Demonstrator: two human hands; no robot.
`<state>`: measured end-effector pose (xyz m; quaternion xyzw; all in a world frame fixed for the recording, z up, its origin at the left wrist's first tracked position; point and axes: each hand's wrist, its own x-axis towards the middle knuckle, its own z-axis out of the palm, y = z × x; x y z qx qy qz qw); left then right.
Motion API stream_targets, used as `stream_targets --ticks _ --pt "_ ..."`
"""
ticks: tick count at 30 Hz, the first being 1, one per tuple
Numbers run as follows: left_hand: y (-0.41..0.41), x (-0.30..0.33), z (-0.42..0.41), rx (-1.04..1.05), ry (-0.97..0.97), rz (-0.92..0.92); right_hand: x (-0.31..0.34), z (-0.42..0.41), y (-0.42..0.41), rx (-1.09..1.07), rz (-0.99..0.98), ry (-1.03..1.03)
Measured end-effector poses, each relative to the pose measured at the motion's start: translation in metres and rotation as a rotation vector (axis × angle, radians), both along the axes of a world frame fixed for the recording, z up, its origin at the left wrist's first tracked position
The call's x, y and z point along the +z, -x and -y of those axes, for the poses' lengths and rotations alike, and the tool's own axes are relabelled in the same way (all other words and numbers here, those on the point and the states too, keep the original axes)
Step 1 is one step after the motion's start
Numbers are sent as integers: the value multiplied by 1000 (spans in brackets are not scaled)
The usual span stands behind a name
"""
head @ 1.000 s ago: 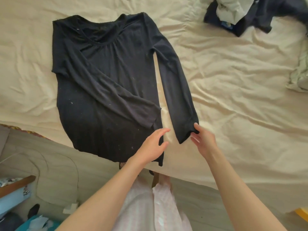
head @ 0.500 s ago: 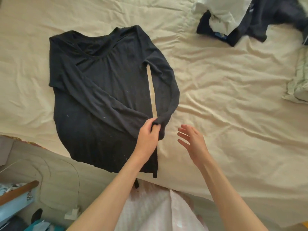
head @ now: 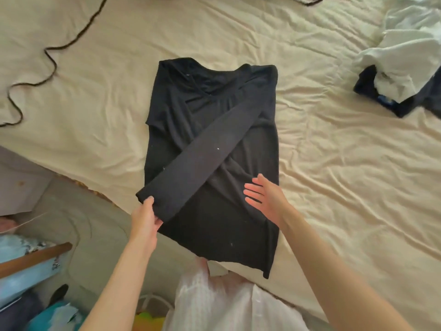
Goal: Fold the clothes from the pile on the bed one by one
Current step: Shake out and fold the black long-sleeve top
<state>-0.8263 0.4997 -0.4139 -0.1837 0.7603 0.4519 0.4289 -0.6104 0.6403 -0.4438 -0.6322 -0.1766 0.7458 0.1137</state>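
Head view: the black long-sleeved top (head: 214,163) lies flat on the bed (head: 334,163), near its front edge, neckline away from the person. Change noted: a second ago the right-side sleeve lay straight down beside the body of the garment, with the right hand at its cuff; half a second ago the left hand took that cuff. Now the sleeve (head: 205,154) runs diagonally across the front, from the far right shoulder to the near left edge, crossing over the other sleeve already folded in. The left hand (head: 144,218) pinches the cuff between thumb and fingers at the garment's left edge. The right hand (head: 265,199) hovers over the lower right of the garment, fingers straight and spread, holding nothing.

Assessment: both sleeves are now folded in, leaving a narrow rectangle. The lengthwise fold appears to remain. The pile (head: 401,75) waits, well apart, at far right.
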Motion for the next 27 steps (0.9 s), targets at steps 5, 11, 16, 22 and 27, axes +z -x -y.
stream_targets --ticks 5,11,16,22,27 --pt "40 -13 -5 79 -183 219 -20 -21 57 -48 49 32" --pt "89 -15 -7 598 -558 565 -45 -64 100 -255 26 13" --pt "121 -42 -6 544 -451 459 -53 -74 118 -297 6 -10" --pt "148 -81 -45 -775 164 -663 -66 -100 121 -430 76 -38" --pt "159 -101 -106 -1263 298 -702 -74 -139 117 -663 -59 6"
